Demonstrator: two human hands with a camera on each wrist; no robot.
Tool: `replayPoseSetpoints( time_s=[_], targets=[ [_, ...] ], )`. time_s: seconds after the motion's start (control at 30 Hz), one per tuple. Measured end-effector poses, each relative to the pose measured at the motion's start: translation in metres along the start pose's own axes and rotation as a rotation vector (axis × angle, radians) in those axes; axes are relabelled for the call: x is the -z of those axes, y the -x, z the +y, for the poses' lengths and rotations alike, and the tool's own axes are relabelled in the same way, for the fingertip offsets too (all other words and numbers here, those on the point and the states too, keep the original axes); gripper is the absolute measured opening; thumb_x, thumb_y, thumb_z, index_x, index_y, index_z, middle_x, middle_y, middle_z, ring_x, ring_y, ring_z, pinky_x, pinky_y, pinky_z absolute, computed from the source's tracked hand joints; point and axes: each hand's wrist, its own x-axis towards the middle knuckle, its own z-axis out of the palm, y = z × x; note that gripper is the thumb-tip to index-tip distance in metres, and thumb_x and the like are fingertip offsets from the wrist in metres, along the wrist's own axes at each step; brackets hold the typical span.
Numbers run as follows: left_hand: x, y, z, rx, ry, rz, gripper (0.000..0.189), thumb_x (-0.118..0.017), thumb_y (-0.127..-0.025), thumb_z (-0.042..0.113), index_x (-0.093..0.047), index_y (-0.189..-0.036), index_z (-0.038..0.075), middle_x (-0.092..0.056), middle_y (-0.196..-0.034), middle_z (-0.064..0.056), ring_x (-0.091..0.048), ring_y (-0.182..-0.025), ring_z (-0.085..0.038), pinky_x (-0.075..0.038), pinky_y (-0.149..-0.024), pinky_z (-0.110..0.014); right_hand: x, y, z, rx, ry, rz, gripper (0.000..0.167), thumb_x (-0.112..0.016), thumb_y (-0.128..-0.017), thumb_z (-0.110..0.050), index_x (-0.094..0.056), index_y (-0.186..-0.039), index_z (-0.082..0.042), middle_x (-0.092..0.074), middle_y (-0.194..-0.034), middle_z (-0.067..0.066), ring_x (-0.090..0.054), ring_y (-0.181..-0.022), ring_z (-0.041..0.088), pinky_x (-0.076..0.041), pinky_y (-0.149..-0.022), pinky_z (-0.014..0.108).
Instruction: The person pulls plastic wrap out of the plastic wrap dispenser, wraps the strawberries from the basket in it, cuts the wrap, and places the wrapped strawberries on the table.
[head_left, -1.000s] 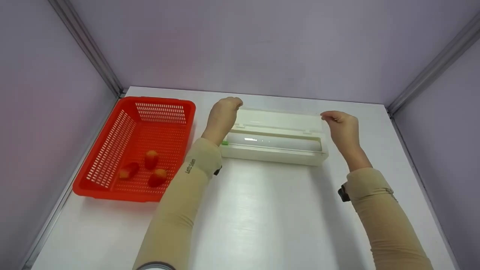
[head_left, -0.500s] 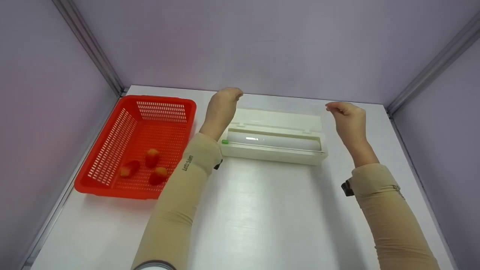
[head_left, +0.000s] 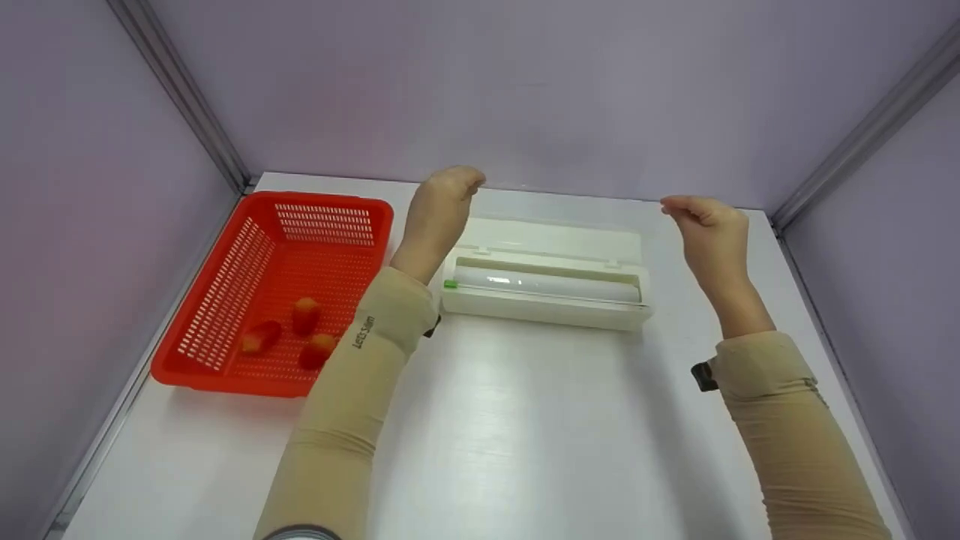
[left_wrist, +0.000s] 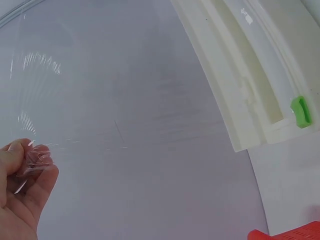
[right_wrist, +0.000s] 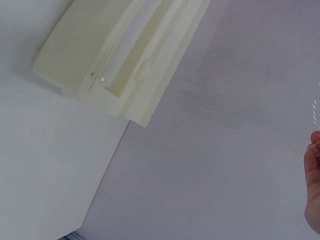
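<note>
A cream cling film dispenser [head_left: 544, 313] lies on the table, its lid [head_left: 551, 238] swung back. Inside sits the film roll [head_left: 547, 283], and a green slide cutter [head_left: 450, 284] is at the left end of the front edge. Clear cling film [left_wrist: 40, 62] shows by its glints and creases in the left wrist view. My left hand [head_left: 437, 214] pinches a bunched corner of it, raised behind the dispenser's left end. Beyond the right end, my right hand [head_left: 712, 236] pinches the film's other corner between thumb and fingers, partly cut off in the right wrist view.
A red plastic basket [head_left: 176, 322] stands to the left, with three red and orange fruit-like pieces [head_left: 305, 315] on its floor. My left forearm overlaps its right side. Pale walls [head_left: 547, 90] enclose the white table [head_left: 517, 420] at the back and sides.
Both hands have moved up and back from the lid's edge, still pinching the film. The right hand has also shifted rightward, widening the gap between them.
</note>
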Motion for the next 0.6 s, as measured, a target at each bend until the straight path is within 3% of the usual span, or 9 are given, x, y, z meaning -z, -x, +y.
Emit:
replayPoseSetpoints(
  time_s=[0.07,0.2,0.27,0.33,0.43,0.6],
  targets=[
    [0.003,0.005,0.001,-0.014,-0.002,0.0,0.02,-0.051,-0.093,0.009,-0.067,-0.104,0.004,-0.069,-0.107,-0.008,-0.063,-0.104,-0.02,-0.049,-0.093,-0.029,0.003,0.004,-0.002,0.004,-0.012,-0.001,0.013,-0.06,-0.087,-0.003,-0.073,-0.091,-0.001,-0.072,-0.087,0.011,-0.051,-0.074,-0.023,-0.042,-0.07,0.001],
    [0.008,0.016,0.001,-0.023,-0.013,-0.002,0.019,-0.05,-0.094,0.012,-0.066,-0.103,0.007,-0.069,-0.102,-0.006,-0.063,-0.097,-0.018,-0.051,-0.087,-0.028,0.008,0.015,-0.007,0.017,-0.034,-0.006,0.012,-0.062,-0.085,-0.002,-0.073,-0.089,-0.002,-0.068,-0.08,-0.017,-0.053,-0.075,-0.021,-0.043,-0.071,0.002],
    [0.01,0.022,0.001,-0.032,-0.018,-0.003,0.018,-0.05,-0.095,0.014,-0.066,-0.102,0.009,-0.068,-0.099,-0.005,-0.063,-0.093,-0.018,-0.052,-0.084,-0.028,0.012,0.021,-0.01,0.033,-0.056,-0.01,0.012,-0.062,-0.085,-0.001,-0.074,-0.089,-0.002,-0.065,-0.079,-0.02,-0.055,-0.075,-0.02,-0.044,-0.071,0.002],
    [0.011,0.028,0.001,-0.033,-0.015,-0.018,0.018,-0.05,-0.095,0.017,-0.065,-0.102,0.011,-0.068,-0.097,-0.004,-0.062,-0.091,-0.017,-0.052,-0.082,-0.027,0.015,0.028,-0.012,0.042,-0.073,-0.027,0.012,-0.063,-0.085,-0.001,-0.074,-0.089,-0.002,-0.066,-0.08,-0.018,-0.056,-0.076,-0.019,-0.044,-0.072,0.002],
    [0.014,0.039,0.001,-0.023,0.022,-0.071,0.018,-0.049,-0.096,0.02,-0.064,-0.103,0.012,-0.065,-0.097,-0.003,-0.062,-0.087,-0.015,-0.052,-0.081,-0.026,0.021,0.04,-0.015,0.051,-0.09,-0.056,0.012,-0.062,-0.084,0.0,-0.074,-0.089,-0.002,-0.071,-0.082,0.001,-0.058,-0.077,-0.016,-0.045,-0.071,0.002],
    [0.015,0.057,0.0,-0.043,0.106,-0.124,0.017,-0.049,-0.096,0.017,-0.062,-0.104,0.01,-0.062,-0.095,-0.004,-0.06,-0.086,-0.013,-0.052,-0.081,-0.023,0.029,0.059,-0.016,0.089,-0.084,-0.089,0.013,-0.063,-0.083,0.003,-0.073,-0.088,-0.002,-0.071,-0.082,0.001,-0.059,-0.078,-0.014,-0.045,-0.071,0.003]
  ],
)
